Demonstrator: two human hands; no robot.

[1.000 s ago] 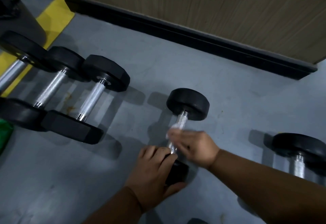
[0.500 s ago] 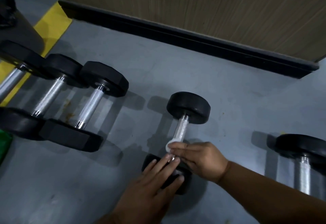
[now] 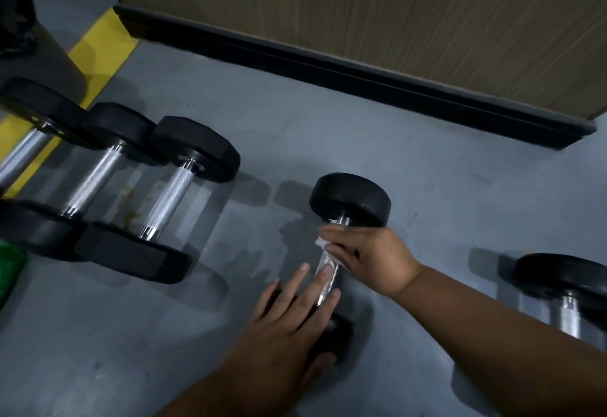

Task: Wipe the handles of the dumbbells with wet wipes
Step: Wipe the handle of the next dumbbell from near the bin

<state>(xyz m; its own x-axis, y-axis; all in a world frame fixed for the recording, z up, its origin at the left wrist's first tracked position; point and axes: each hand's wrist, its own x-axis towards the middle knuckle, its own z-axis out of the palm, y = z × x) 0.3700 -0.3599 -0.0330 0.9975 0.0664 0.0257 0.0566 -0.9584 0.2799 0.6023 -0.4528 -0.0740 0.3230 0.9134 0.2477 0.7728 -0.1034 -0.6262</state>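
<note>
1. Right hand (image 3: 368, 252): fingers curled over the far part of the chrome handle (image 3: 328, 280), pressing a white wet wipe (image 3: 323, 243) against the metal just below the far head (image 3: 350, 199) of the small dumbbell. A corner of the wipe shows at the fingertips; the rest is hidden beneath the hand.
2. Left hand (image 3: 289, 318): fingers straight and spread, laid flat over the near head (image 3: 336, 334) and reaching onto the near part of the handle. It braces and does not clasp.
3. The small dumbbell lies on the grey floor (image 3: 410, 160) at centre, its handle running from near to far.
4. Three larger dumbbells (image 3: 170, 196) lie side by side at the left; one more dumbbell (image 3: 565, 288) lies at the right edge, well apart.
5. Risk, rolling: the heads appear round, so a sideways component in the wiping stroke could probably roll the dumbbell out from under the flat left hand.
6. Risk, missed area: the left fingertips cover the near end of the handle, and its underside faces the floor; both would stay unwiped unless the hand shifts and the bar is turned.
7. Risk, wipe bunching: the knurled metal could snag the wipe, leaving bare fingers on the handle.
8. Risk, pinching: fingers beside either head could be caught if the dumbbell shifts.
</note>
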